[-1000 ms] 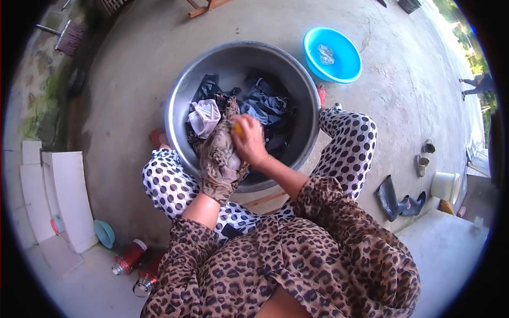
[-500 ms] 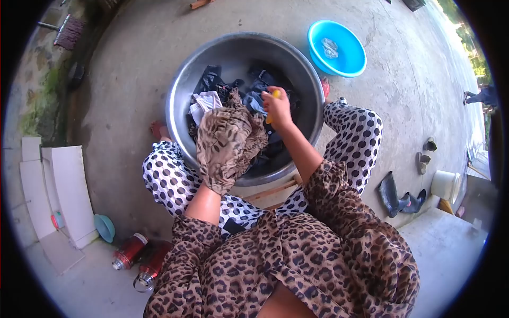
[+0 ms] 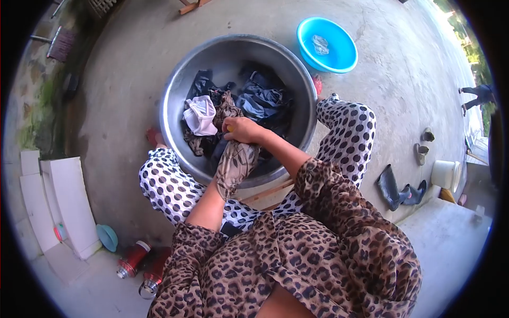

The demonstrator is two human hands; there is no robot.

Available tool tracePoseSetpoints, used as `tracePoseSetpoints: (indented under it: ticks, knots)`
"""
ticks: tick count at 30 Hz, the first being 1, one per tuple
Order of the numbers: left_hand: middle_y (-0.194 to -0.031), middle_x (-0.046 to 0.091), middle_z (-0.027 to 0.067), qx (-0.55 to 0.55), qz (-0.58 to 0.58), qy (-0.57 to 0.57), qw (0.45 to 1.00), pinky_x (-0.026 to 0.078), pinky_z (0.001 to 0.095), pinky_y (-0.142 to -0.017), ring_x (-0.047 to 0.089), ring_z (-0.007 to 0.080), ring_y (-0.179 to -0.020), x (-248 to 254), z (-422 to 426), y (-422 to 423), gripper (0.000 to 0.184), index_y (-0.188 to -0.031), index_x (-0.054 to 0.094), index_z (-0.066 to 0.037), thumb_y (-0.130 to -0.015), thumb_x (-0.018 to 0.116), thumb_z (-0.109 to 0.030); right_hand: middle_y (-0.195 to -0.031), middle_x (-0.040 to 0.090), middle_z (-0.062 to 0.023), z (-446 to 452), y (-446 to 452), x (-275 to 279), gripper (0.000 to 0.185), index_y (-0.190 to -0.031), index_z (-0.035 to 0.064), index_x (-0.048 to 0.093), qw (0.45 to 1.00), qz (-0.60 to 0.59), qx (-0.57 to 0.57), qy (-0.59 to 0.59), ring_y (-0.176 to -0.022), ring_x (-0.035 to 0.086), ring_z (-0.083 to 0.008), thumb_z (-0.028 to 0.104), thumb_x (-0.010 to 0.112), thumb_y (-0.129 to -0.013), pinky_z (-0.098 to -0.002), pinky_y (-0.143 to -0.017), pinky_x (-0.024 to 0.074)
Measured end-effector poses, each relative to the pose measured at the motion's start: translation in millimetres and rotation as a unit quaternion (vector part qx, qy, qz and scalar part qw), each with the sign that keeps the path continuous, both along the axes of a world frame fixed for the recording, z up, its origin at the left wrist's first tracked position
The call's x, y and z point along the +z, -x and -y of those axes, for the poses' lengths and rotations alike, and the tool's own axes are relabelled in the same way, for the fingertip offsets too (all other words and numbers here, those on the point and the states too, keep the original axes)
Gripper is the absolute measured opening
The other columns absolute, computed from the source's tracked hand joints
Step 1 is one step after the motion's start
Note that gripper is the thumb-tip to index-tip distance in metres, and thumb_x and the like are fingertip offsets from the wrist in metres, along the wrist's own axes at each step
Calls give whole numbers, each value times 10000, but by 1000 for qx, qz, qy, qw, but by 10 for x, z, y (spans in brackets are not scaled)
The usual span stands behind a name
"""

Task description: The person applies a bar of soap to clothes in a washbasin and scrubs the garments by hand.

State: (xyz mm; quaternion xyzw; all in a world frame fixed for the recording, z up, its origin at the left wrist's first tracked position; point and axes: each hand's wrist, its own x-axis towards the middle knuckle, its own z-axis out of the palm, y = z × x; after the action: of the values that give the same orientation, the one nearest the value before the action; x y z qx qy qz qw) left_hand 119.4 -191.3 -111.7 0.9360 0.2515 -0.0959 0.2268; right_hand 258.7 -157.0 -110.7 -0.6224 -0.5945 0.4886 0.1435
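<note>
Left forearm (image 3: 208, 208) ran into a brown leaf-patterned fabric garment (image 3: 236, 160), apparently to brace it; left grip hidden, opening undetermined. Right hand (image 3: 245, 130), grip curled closed around a small yellow object (image 3: 229, 128), met garment over round grey metal basin (image 3: 306, 106), frame centre, likely containing drips.

Head view: no legible text, labels, brands, numbers or signs.
</note>
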Motion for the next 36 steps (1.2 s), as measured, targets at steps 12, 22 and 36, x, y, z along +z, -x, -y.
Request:
tracePoseSetpoints:
  ticks: [12,22,36]
  knots:
    - [-1386,482,166,34,24,26,999,316,412,-1126,462,284,-1280,388,-227,77,556,-1384,450,-20,-976,378,-391,-967,645,-51,26,-237,-8,293,-1013,54,658,910,-298,-241,158,-914,573,-150,280,739,-846,-315,-825,470]
    - [-1293,574,159,341,383,687,515,400,402,-1060,549,285,-1185,220,-387,113,585,-1312,529,-8,-980,373,-463,-820,596,12,-116,-606,576,251,-980,59,610,844,-322,-404,-145,-738,559,-95,10,752,-779,-252,-688,466]
    - [-1071,666,62,444,366,482,661,459,275,-907,608,145,-989,281,-676,161,405,-1181,609,-10,-798,717,-81,-868,676,-142,-43,-263,816,283,-963,15,622,906,-148,-354,-178,-842,661,-250,117,762,-739,-346,-790,505]
